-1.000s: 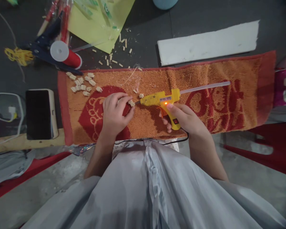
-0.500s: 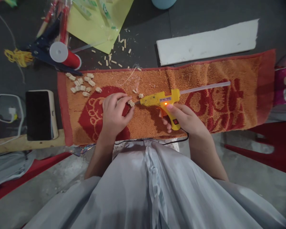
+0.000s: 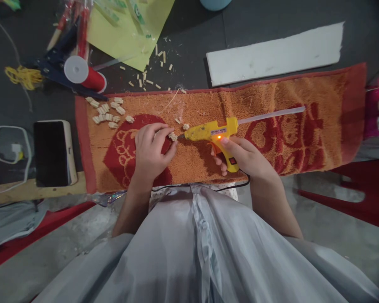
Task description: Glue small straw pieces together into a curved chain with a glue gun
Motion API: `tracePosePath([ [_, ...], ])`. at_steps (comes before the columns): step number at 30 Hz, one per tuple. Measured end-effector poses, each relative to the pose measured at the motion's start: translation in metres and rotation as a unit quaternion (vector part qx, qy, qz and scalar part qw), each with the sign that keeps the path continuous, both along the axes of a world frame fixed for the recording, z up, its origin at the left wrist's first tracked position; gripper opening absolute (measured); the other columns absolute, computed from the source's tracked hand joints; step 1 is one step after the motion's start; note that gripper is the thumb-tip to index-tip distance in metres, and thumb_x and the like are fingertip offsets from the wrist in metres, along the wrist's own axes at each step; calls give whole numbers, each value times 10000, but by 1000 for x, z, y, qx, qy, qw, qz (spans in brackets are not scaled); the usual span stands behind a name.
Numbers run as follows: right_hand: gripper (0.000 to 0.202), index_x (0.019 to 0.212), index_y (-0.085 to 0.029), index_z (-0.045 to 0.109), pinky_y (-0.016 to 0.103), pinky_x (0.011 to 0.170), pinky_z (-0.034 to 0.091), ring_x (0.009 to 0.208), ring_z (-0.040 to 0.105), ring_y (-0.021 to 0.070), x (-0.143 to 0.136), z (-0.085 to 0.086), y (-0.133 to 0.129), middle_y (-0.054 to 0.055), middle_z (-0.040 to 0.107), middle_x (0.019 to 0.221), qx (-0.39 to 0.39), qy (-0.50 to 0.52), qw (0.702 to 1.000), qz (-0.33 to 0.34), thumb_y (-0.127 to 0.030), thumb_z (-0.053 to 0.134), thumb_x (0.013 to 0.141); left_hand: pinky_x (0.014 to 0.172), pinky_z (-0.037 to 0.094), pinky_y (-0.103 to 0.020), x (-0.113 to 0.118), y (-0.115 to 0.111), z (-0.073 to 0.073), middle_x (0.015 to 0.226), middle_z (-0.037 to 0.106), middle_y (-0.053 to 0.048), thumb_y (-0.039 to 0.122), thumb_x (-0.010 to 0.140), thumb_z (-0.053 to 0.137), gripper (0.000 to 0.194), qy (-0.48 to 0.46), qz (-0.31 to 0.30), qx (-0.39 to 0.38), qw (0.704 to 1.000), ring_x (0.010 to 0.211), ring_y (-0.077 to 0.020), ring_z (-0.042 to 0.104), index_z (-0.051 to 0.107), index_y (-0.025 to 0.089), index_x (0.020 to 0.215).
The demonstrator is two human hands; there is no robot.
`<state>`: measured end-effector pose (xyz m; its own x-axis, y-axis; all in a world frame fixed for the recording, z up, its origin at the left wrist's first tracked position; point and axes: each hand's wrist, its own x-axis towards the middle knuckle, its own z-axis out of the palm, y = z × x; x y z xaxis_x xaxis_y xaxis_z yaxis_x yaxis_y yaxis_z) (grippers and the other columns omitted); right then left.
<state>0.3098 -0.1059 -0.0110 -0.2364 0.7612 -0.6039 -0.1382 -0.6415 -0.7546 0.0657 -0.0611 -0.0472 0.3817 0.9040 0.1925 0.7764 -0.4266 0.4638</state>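
Between the thumb and fingers of my left hand (image 3: 153, 147) is a small cluster of pale wooden stick pieces (image 3: 172, 136). My right hand (image 3: 243, 155) is wrapped round the grip of a yellow glue gun (image 3: 205, 131), its orange light lit. The gun's nozzle points left and is at the cluster's right side; I cannot tell whether they touch. A clear glue stick (image 3: 271, 114) sticks out of the gun's back. Another small cluster (image 3: 185, 126) lies on the orange towel (image 3: 196, 164) just above the nozzle. More glued clusters (image 3: 105, 111) lie at the towel's upper left.
Loose cut stick pieces (image 3: 145, 76) are scattered beyond the towel, near a yellow-green sheet (image 3: 120, 38). A red thread spool (image 3: 93, 80) lies by a dark blue tool (image 3: 58, 69). A phone-like black-faced device (image 3: 52, 153) is at left, a white board (image 3: 274, 54) at back right.
Both hands keep nearly the same pose, with the cluster at the nozzle. The view has shifted very slightly; no object has clearly moved.
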Motion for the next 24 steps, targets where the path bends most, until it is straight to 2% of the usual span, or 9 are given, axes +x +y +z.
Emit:
tracePosePath([
  [24, 539, 705, -194, 568, 239, 414, 467, 435, 555, 104, 1, 0, 0, -5, 615, 607, 0, 2, 1000, -3, -720, 677, 761, 1035, 409, -442, 0, 0, 2, 1192, 643, -82, 353, 911, 583, 263, 8, 4, -5, 1000, 1157, -256, 578, 641, 257, 1149],
])
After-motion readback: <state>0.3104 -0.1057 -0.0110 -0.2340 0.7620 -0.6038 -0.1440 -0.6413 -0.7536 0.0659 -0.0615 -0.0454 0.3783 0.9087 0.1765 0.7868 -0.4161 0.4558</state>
